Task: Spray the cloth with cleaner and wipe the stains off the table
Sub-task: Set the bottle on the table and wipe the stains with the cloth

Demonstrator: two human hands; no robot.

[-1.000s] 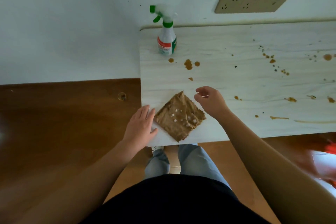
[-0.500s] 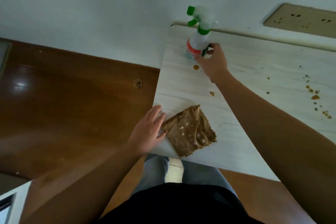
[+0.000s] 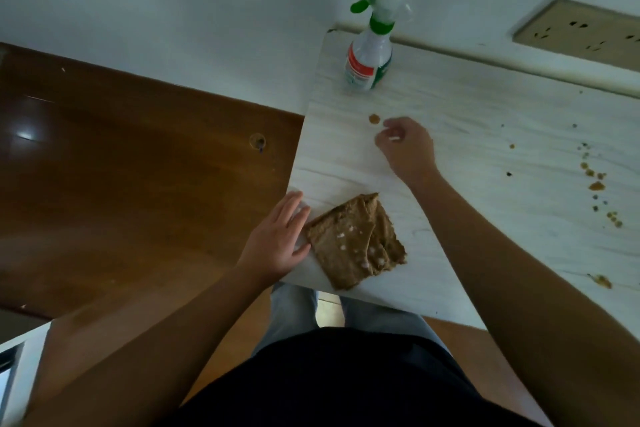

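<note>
A folded brown cloth [image 3: 355, 241] with white foam specks lies near the front left corner of the pale wood-grain table [image 3: 485, 156]. My left hand [image 3: 278, 239] rests flat on the table edge, its thumb touching the cloth's left corner. A white spray bottle [image 3: 369, 61] with a green nozzle and trigger stands upright at the table's far left corner, by the wall. My right hand [image 3: 405, 147] hovers between bottle and cloth, fingers loosely curled and holding nothing. A round brown stain [image 3: 374, 119] sits just beyond its fingertips. More brown stains [image 3: 595, 180] dot the right side.
A white wall rises behind the table, with a beige socket strip [image 3: 581, 33] at the upper right. Brown wooden floor [image 3: 138, 184] lies to the left of the table. My legs and dark shirt fill the bottom of the view.
My right hand reached to the spray bottle half a second ago and has since drawn back from it, empty. The bottle stands where it was. The left hand has stayed by the cloth.
</note>
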